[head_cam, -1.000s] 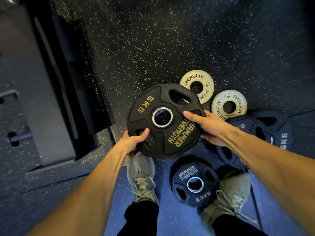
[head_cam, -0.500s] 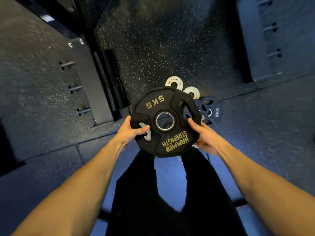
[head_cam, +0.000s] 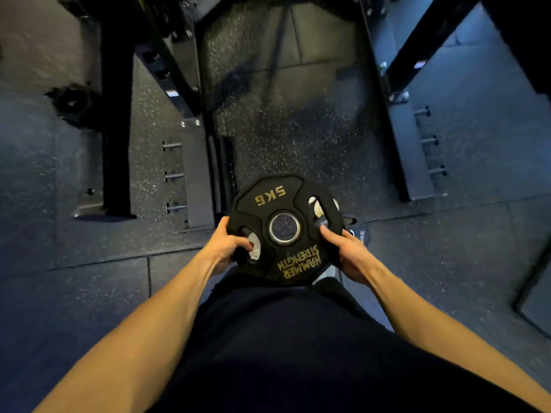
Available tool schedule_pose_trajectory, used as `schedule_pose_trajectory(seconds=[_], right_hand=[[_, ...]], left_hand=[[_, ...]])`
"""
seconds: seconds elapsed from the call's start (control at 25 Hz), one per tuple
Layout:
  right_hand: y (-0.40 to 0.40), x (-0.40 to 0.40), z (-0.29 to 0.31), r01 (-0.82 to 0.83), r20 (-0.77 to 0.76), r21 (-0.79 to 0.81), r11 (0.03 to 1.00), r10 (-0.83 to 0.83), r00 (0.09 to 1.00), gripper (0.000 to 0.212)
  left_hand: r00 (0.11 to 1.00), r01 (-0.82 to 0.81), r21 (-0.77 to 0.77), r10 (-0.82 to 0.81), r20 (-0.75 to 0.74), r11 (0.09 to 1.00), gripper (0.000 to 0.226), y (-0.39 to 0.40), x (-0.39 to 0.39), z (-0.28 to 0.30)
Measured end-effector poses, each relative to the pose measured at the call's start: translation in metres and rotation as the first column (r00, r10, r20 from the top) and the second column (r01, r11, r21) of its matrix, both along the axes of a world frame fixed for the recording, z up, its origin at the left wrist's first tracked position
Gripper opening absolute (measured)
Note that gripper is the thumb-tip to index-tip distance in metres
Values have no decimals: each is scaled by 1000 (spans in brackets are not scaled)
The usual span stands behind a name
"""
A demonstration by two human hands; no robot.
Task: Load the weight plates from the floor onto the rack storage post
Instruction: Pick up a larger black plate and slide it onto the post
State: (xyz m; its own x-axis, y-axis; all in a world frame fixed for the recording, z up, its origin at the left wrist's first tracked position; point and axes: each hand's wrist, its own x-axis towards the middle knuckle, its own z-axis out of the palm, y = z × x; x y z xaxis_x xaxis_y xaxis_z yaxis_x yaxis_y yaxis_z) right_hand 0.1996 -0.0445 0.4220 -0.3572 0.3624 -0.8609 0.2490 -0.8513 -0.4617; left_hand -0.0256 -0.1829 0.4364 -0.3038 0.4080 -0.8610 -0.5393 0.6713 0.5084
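I hold a black 5 kg plate (head_cam: 269, 198) with gold "Hammer Strength" lettering flat in front of my waist, well above the floor. My left hand (head_cam: 228, 244) grips its left rim with the thumb at a grip hole. My right hand (head_cam: 347, 253) grips its right rim, thumb on the face. Another black plate (head_cam: 359, 231) on the floor peeks out just right of the held one; the other floor plates are hidden beneath it. A dark plate (head_cam: 73, 102) hangs on a rack storage post at the upper left.
The left rack upright (head_cam: 116, 135) stands on a base plate with short pegs (head_cam: 174, 175). The right rack base (head_cam: 414, 162) carries pegs (head_cam: 430, 141) too. Speckled rubber flooring (head_cam: 286, 120) stretches between them. My dark trousers fill the lower view.
I have stood up with the 5 kg plate in both hands, lifting it away from the floor. The view has risen, so the floor plates have shrunk and slipped behind the held plate.
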Motion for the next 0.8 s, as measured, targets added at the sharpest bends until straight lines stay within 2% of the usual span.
schedule_pose_trajectory(seconds=[0.08,0.16,0.24,0.32,0.36,0.48,0.52,0.6,0.68,0.8], right_hand=[[-4,-2,4,-113,-9,19,993,114,993,63],[-9,-2,0,-227,13,34,973,227,974,90],[-9,-6,-24,-360,44,45,932,358,933,119],[-18,-20,-35,-490,34,61,870,488,872,127],[-31,-33,-22,-553,46,64,831,551,833,122],[-82,-64,24,-651,57,97,753,649,759,67],[-103,-75,28,-695,71,117,710,692,719,56],[-148,-97,33,-756,91,146,638,752,653,51],[-197,-122,30,-793,131,169,585,784,606,53],[-269,-151,21,-835,184,164,524,816,548,50]], left_hand=[[994,-101,1,101,-38,995,57,-25,19,9],[966,-242,9,242,-88,970,58,-54,40,14],[897,-417,22,415,-152,909,62,-84,64,20],[816,-554,38,552,-169,832,61,-118,86,24],[771,-614,48,612,-176,788,60,-135,94,27],[638,-747,69,743,-202,661,62,-186,108,31],[594,-783,67,775,-216,619,61,-207,110,29],[504,-844,76,833,-228,531,59,-252,111,23],[425,-889,81,878,-220,450,58,-299,106,17],[375,-914,83,905,-201,397,53,-367,93,14]])
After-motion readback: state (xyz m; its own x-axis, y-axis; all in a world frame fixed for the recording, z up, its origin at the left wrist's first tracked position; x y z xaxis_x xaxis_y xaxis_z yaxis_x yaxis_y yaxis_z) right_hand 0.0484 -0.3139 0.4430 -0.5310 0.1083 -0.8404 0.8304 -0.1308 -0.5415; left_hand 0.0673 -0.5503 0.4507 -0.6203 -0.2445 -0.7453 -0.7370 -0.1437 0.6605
